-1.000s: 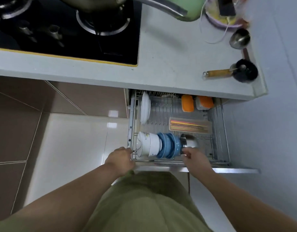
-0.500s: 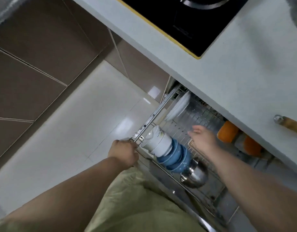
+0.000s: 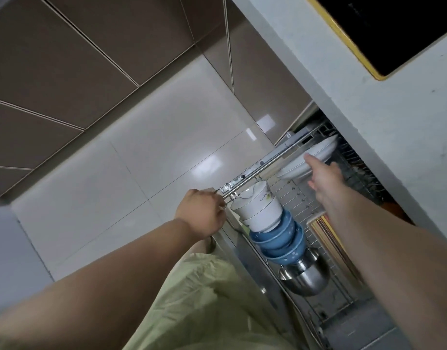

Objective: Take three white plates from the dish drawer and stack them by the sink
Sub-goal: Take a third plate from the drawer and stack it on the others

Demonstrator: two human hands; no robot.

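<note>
floor: glossy pale tiles fill the left and middle, brown tiles at the upper left
left hand: closed in a fist on the front left corner of the dish drawer's wire frame, forearm running down to lower left
clothing: light green fabric at bottom centre, between the two forearms
dish drawer: pulled out from under the counter, metal slide rail on its left side, wire rack floor showing
white bowls: nested on their sides at the drawer's front left, just beside the left hand; small print on the outer one, too small to read
blue bowls: nested on their sides, touching the white bowls on one end
steel bowl: on its side, touching the far end of the blue bowls
white plates: standing on edge, tilted, at the back left of the drawer, partly under the counter edge; count not clear
right hand: fingers spread, not gripping, fingertips at the plates' rim; contact cannot be told
chopsticks: bundle lying flat in the rack, partly hidden under the right forearm
counter: pale grey, overhanging the drawer
stove top: black glass with yellow edge, top right corner
</note>
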